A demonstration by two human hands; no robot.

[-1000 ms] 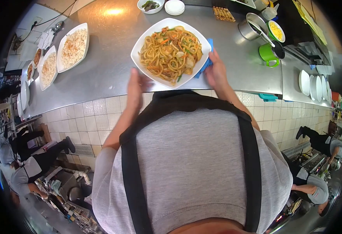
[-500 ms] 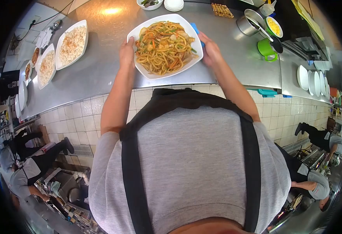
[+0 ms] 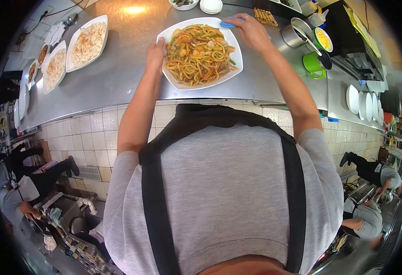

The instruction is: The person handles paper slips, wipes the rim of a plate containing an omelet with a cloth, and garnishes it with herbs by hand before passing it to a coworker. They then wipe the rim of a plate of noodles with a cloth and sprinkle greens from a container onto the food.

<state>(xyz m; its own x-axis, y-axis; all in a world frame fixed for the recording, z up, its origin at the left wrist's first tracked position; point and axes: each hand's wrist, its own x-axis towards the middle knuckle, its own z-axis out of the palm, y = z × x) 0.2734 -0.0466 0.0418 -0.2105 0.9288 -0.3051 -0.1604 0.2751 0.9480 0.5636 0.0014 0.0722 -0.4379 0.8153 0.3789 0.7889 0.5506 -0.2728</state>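
Note:
A white square plate (image 3: 238,54) heaped with stir-fried noodles (image 3: 200,57) rests on the steel counter in front of me. My left hand (image 3: 155,56) grips the plate's left edge, thumb on the rim and the other fingers mostly hidden. At the far right corner, my right hand (image 3: 250,32) pinches a blue cloth (image 3: 229,22) that lies against the rim. Vegetable strips are mixed through the noodles.
Two white plates of rice (image 3: 90,42) stand left on the counter (image 3: 127,68). To the right are a metal pot (image 3: 291,39), a bowl of yellow food (image 3: 322,38), a green mug (image 3: 311,62) and several white dishes (image 3: 353,98). Co-workers stand behind, at both sides.
My right hand has moved with the blue cloth from the plate's right side up to its far right corner. The plate sits slightly further right, my left hand still on it.

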